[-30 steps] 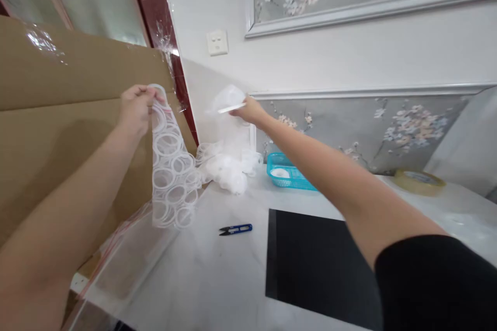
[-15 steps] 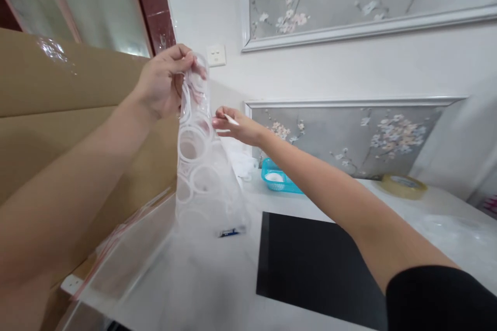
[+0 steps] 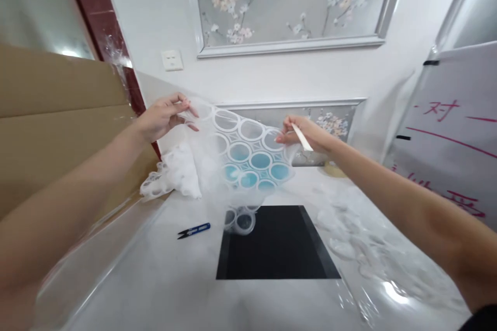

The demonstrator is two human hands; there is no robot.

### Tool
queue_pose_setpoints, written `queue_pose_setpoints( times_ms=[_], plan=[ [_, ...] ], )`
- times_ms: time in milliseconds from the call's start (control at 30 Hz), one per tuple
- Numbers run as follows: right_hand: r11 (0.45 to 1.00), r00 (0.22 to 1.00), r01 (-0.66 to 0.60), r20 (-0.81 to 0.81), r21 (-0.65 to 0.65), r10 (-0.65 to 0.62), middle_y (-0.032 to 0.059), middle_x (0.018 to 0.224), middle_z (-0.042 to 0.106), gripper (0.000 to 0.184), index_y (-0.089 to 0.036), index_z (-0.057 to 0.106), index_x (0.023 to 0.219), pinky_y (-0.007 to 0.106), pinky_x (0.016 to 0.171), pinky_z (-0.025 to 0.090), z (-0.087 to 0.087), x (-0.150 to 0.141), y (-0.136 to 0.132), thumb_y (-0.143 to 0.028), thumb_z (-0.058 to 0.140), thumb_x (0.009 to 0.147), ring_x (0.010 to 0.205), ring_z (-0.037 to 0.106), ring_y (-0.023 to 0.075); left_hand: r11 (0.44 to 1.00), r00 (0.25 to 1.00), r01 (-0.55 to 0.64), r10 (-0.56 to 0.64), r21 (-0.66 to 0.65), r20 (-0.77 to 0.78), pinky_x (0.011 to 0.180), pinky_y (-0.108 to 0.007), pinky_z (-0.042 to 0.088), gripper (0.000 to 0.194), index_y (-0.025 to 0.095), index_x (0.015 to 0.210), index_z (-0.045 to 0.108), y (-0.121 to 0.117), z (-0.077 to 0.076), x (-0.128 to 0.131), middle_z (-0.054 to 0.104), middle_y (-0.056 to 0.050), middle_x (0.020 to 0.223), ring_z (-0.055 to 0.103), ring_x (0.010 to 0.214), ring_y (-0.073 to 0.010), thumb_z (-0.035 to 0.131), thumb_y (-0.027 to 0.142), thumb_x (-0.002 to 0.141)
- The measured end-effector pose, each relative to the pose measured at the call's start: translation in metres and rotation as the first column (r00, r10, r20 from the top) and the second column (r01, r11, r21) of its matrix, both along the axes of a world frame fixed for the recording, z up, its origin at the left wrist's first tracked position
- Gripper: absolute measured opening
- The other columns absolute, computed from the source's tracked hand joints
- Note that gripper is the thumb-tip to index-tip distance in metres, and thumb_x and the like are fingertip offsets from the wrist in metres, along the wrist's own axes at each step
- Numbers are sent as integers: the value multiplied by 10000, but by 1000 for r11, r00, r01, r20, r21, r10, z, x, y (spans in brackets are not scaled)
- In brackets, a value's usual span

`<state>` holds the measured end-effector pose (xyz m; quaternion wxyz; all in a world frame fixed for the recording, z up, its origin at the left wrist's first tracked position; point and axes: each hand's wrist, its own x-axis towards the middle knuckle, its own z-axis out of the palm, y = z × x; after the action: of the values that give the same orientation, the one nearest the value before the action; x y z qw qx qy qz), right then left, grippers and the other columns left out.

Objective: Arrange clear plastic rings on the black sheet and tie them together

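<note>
A translucent white sheet of joined rings (image 3: 240, 152) is stretched in the air between both hands above the white table (image 3: 174, 279). My left hand (image 3: 165, 115) pinches its left upper corner. My right hand (image 3: 301, 133) pinches its right upper corner and also holds a thin white stick (image 3: 302, 137). The sheet's lower end hangs down to the black mat (image 3: 277, 243). Through the rings shows a turquoise basket (image 3: 261, 161), mostly hidden behind the sheet.
A heap of more ring sheets (image 3: 171, 178) lies at the back left beside a cardboard panel (image 3: 58, 124). Small blue snips (image 3: 194, 229) lie left of the mat. Clear plastic bits (image 3: 357, 238) are scattered at the right, near a white board with red writing (image 3: 454, 139).
The ring sheet hung bunched from my left hand; now my right hand has taken the other corner and it is spread wide between both hands. The view has swung to the right.
</note>
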<state>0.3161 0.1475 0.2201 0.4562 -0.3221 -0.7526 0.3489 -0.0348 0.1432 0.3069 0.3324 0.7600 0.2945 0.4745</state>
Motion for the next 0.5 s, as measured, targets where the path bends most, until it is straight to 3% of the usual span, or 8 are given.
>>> queue_pose_setpoints(
  times_ms=[133, 267, 333, 367, 400, 467, 500],
  plan=[
    [983, 984, 142, 89, 117, -152, -11, 690, 601, 399, -219, 310, 667, 257, 501, 423, 24, 37, -8, -195, 707, 628, 541, 569, 124, 1000, 996, 7, -6, -7, 94, 689, -382, 569, 255, 153, 735, 516, 22, -33, 5, 653, -7, 775, 643, 657, -155, 688, 337, 777],
    [974, 967, 137, 188, 180, -171, 7, 742, 627, 374, -222, 301, 673, 283, 542, 433, 17, 57, -48, -249, 673, 693, 597, 601, 154, 998, 993, 59, -61, 22, 105, 758, -363, 534, 261, 186, 740, 517, 6, -79, 14, 660, 12, 773, 645, 688, -155, 646, 403, 806],
    [989, 949, 63, 299, 136, -101, 17, 750, 654, 358, -217, 324, 654, 294, 563, 453, -5, 61, -84, -270, 672, 718, 614, 611, 165, 992, 992, 125, -126, -12, -33, 756, -367, 518, 252, 187, 727, 538, -21, -112, 15, 663, -12, 740, 649, 707, -184, 580, 399, 858],
    [996, 929, 10, 369, 90, -43, 27, 772, 672, 314, -213, 371, 654, 295, 603, 464, -21, 61, -102, -274, 667, 738, 672, 626, 174, 979, 933, 198, -201, -41, -298, 784, -335, 506, 250, 204, 772, 564, -37, -131, 15, 675, -11, 793, 650, 776, -175, 493, 399, 911],
    [997, 876, -66, 481, 42, 38, 25, 782, 680, 240, -208, 436, 673, 288, 622, 458, -41, 60, -120, -291, 633, 781, 685, 624, 166, 964, 865, 243, -266, -107, -425, 759, -312, 503, 225, 206, 795, 605, -54, -150, 14, 686, -22, 821, 652, 779, -178, 501, 369, 910],
    [963, 728, -177, 632, -203, 266, 18, 822, 688, 141, -205, 575, 764, 263, 614, 441, -86, 56, -147, -331, 620, 808, 700, 625, 156, 932, 746, 298, -363, -207, -558, 756, -279, 493, 156, 225, 810, 669, -83, -187, 15, 693, -6, 801, 644, 745, -165, 573, 336, 865],
    [946, 682, -176, 660, -271, 316, 19, 822, 689, 228, -204, 600, 784, 260, 606, 433, -109, 54, -154, -400, 703, 728, 713, 627, 172, 920, 693, 303, -392, -249, -605, 755, -263, 492, 131, 244, 823, 682, -91, -203, 17, 695, 10, 791, 643, 740, -160, 597, 340, 846]
  ],
)
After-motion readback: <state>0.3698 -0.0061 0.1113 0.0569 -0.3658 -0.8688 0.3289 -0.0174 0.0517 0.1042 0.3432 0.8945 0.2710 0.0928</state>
